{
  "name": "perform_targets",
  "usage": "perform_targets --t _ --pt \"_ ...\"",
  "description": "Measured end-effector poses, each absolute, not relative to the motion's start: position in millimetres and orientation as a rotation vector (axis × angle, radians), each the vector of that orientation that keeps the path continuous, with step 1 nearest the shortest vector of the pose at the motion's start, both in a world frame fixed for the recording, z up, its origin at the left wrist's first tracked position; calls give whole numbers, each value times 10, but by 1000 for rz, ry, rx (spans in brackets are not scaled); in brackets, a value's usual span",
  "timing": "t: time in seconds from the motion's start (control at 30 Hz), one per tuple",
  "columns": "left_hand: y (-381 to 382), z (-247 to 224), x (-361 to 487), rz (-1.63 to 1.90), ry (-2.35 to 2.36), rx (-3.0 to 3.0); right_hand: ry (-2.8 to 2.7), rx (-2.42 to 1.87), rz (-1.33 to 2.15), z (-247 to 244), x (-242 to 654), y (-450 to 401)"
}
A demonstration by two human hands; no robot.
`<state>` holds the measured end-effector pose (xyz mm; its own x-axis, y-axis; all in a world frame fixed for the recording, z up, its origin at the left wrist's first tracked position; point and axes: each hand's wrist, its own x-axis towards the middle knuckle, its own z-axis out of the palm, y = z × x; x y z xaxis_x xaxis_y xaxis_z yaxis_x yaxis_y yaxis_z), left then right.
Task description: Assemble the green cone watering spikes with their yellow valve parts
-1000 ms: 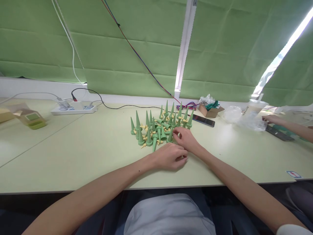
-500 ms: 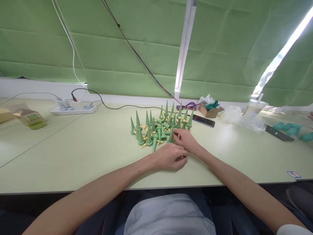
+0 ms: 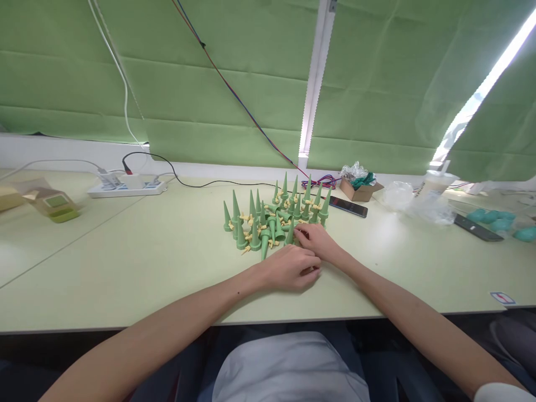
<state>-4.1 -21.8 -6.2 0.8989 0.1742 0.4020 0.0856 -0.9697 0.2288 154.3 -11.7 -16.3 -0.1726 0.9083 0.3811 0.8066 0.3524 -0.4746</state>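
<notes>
Several green cones stand in a cluster on the pale table (image 3: pixel 159 268), with small yellow pieces among them and some cones lying on their sides in the middle. My right hand (image 3: pixel 317 241) is at the cluster's front right, its fingers closed beside an upright green cone (image 3: pixel 290 234); what they pinch, if anything, is too small to name. My left hand (image 3: pixel 293 268) rests in front of the cones with its fingers curled in, close against my right wrist. Whatever lies inside its fingers is hidden. A green cone (image 3: pixel 264 243) lies tipped toward me left of my hands.
Behind the cones lie a black phone (image 3: pixel 348 206) and a small cardboard box (image 3: pixel 360 191). Farther right are a lidded cup (image 3: pixel 435 184), plastic bags, another dark phone (image 3: pixel 477 228) and teal items. A power strip (image 3: pixel 128 188) and an open carton (image 3: pixel 56 206) sit at left.
My right hand has shifted very slightly to the left, and the cone beside its fingers has moved a little left too. My left hand stays where it was.
</notes>
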Motion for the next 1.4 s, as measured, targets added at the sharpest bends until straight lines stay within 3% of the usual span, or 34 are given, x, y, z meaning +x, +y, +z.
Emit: perform_targets --t 1.0,1.4 --pt "-210 -64 -41 644 228 2859 -1938 -1492 259 -154 1492 -132" --pt "-230 -26 -44 610 236 2889 -1922 -1754 148 -164 1718 -63"
